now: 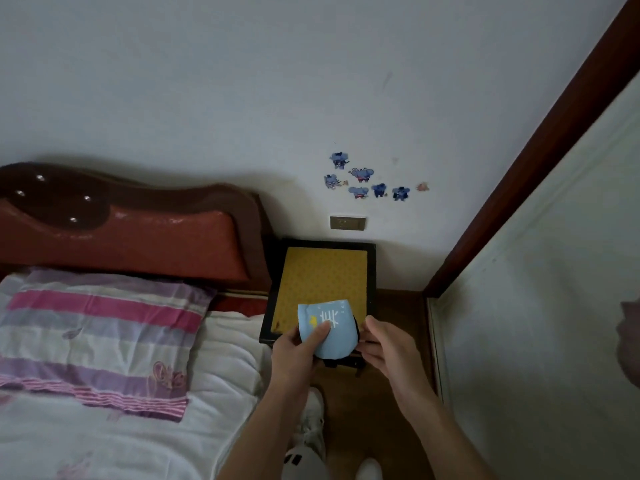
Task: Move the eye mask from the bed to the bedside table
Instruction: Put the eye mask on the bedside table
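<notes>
Since the eye mask is already off the bed and up in the person's hands, most of the job looks done here. It's a light blue mask with a white print and a little yellow mark, folded over so a dark edge shows along the bottom, and it's being held just above the near edge of the bedside table, the small dark-framed one with the yellow patterned top. The left hand has a proper pinch on it, thumb pressed on the front of the fabric. The right hand is curled in at the mask's right side, and it seems to be touching the dark edge or strap there, but honestly can't tell if it's actually gripping or just steadying. So what's left, by the look of it: bring the mask a bit further over the yellow top, lay it down, let go. The tabletop looks bare, so no fuss about where to put it. The striped pillow is well off to the left.
</notes>
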Demonstrator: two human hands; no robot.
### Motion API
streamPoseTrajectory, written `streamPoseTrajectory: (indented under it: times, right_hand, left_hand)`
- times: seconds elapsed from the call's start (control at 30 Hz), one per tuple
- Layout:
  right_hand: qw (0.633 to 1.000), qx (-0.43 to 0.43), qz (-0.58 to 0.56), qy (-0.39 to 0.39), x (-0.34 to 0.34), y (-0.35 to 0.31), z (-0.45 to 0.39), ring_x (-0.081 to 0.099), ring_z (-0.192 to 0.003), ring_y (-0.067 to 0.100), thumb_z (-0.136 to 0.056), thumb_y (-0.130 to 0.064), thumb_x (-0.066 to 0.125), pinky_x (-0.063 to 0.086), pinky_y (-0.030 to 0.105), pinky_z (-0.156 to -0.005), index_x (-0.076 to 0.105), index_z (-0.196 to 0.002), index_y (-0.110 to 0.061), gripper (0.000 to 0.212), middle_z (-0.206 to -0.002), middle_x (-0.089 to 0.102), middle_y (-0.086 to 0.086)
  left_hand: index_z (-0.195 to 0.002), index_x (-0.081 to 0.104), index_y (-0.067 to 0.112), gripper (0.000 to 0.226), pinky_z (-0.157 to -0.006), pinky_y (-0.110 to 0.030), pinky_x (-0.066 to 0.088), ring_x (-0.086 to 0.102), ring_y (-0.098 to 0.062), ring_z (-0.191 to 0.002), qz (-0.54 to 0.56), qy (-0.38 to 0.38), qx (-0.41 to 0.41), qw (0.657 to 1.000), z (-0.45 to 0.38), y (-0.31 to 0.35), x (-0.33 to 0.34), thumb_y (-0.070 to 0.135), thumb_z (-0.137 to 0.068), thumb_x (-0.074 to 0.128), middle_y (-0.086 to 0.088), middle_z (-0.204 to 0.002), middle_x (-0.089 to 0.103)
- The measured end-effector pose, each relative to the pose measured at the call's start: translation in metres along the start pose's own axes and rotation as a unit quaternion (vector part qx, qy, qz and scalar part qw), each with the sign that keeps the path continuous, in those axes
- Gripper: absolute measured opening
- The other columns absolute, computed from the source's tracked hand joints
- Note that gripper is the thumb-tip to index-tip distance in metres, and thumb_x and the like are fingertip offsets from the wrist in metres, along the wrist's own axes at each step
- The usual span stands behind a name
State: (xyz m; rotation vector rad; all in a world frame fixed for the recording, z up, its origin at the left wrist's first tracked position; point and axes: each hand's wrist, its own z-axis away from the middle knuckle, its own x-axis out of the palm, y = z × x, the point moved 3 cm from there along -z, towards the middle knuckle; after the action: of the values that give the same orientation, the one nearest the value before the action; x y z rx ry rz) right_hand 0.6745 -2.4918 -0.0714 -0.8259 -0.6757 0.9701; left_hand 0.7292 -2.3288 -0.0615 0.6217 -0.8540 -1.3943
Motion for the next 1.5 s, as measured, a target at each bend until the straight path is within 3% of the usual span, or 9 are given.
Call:
streamPoseTrajectory:
  times: [0.33, 0.47, 0.67, 0.9, 1.0, 1.1, 1.2, 1.3, 1.5]
  right_hand:
    - [0.995, 0.027, 0.088, 0.043, 0.047, 0.007, -0.109, 0.074, -0.093, 0.013, -0.071, -0.058, 0.067, 0.058, 0.043, -0.089, 0.071, -0.1, -0.028, 0.042, -0.102, 0.077, -0.002]
    - [0.99, 0.055, 0.117, 0.055, 0.054, 0.029, -0.153, 0.07, -0.102, 0.018, -0.083, -0.045, 0.07, 0.055, 0.049, -0.097, 0.07, -0.106, -0.023, 0.032, -0.108, 0.074, 0.0]
    - [0.97, 0.071, 0.218, 0.08, 0.056, 0.081, -0.214, 0.062, -0.093, -0.002, -0.092, -0.037, 0.066, 0.045, 0.015, -0.07, 0.065, -0.109, -0.026, 0.02, -0.1, 0.065, -0.018]
    - [0.931, 0.044, 0.36, 0.05, 0.041, 0.135, -0.263, 0.06, -0.106, 0.003, -0.097, -0.03, 0.059, 0.051, 0.029, -0.093, 0.06, -0.125, -0.025, 0.029, -0.116, 0.064, -0.01]
    - [0.912, 0.03, 0.407, 0.032, 0.035, 0.145, -0.273, 0.057, -0.11, 0.003, -0.097, -0.03, 0.058, 0.049, 0.024, -0.094, 0.057, -0.13, -0.025, 0.033, -0.123, 0.061, -0.01]
    - [0.893, 0.021, 0.449, 0.012, 0.031, 0.15, -0.275, 0.054, -0.115, 0.003, -0.098, -0.031, 0.055, 0.044, 0.017, -0.092, 0.054, -0.133, -0.027, 0.035, -0.132, 0.056, -0.01]
    - [0.861, -0.006, 0.508, -0.01, 0.033, 0.154, -0.274, 0.053, -0.122, 0.008, -0.098, -0.033, 0.053, 0.049, 0.02, -0.095, 0.049, -0.136, -0.026, 0.039, -0.139, 0.05, -0.008]
    - [0.826, -0.06, 0.559, -0.022, 0.04, 0.159, -0.274, 0.045, -0.132, 0.012, -0.096, -0.032, 0.054, 0.046, 0.024, -0.104, 0.043, -0.142, -0.026, 0.048, -0.145, 0.045, -0.006]
    - [0.772, -0.092, 0.628, -0.037, 0.047, 0.178, -0.273, 0.025, -0.149, 0.025, -0.092, -0.033, 0.058, 0.029, 0.041, -0.12, 0.031, -0.152, -0.019, 0.067, -0.16, 0.032, 0.006]
  left_hand:
    - [-0.114, 0.066, 0.001, 0.028, -0.077, -0.041, 0.061, 0.072, -0.033, -0.099, -0.021, -0.014, -0.056, 0.998, -0.134, 0.002, -0.025, 0.012, -0.088, 0.071, -0.02, -0.11, 0.073]
    - [-0.108, 0.068, 0.007, 0.019, -0.075, -0.041, 0.061, 0.073, -0.032, -0.095, -0.031, -0.019, -0.086, 0.996, -0.187, -0.021, -0.033, 0.012, -0.09, 0.068, -0.018, -0.107, 0.075]
    - [-0.113, 0.066, 0.006, 0.026, -0.087, -0.055, 0.058, 0.07, -0.032, -0.099, -0.118, 0.005, -0.107, 0.987, -0.273, -0.079, -0.05, 0.017, -0.091, 0.069, -0.016, -0.111, 0.073]
    - [-0.136, 0.044, 0.018, 0.054, -0.063, -0.035, 0.063, 0.067, -0.017, -0.091, -0.233, 0.0, -0.065, 0.97, -0.358, -0.132, -0.048, 0.026, -0.09, 0.07, -0.002, -0.112, 0.065]
    - [-0.145, 0.031, 0.026, 0.06, -0.069, -0.04, 0.062, 0.065, -0.021, -0.097, -0.308, -0.025, 0.001, 0.951, -0.365, -0.134, -0.047, 0.023, -0.094, 0.064, -0.005, -0.124, 0.06]
    - [-0.147, 0.032, 0.02, 0.062, -0.075, -0.038, 0.059, 0.055, -0.023, -0.109, -0.442, -0.062, 0.142, 0.883, -0.349, -0.126, -0.05, 0.015, -0.093, 0.063, -0.012, -0.138, 0.044]
    - [-0.141, 0.044, 0.018, 0.06, -0.086, -0.047, 0.058, 0.049, -0.037, -0.129, -0.597, -0.123, 0.309, 0.73, -0.325, -0.119, -0.055, 0.013, -0.087, 0.069, -0.019, -0.147, 0.043]
    - [-0.144, 0.044, 0.016, 0.061, -0.1, -0.05, 0.051, 0.039, -0.031, -0.141, -0.687, -0.199, 0.343, 0.609, -0.314, -0.128, -0.064, 0.024, -0.087, 0.065, -0.014, -0.155, 0.039]
    - [-0.154, 0.019, 0.016, 0.067, -0.116, -0.05, 0.032, 0.014, -0.026, -0.15, -0.741, -0.209, 0.31, 0.557, -0.319, -0.147, -0.074, 0.04, -0.096, 0.042, -0.009, -0.164, 0.015]
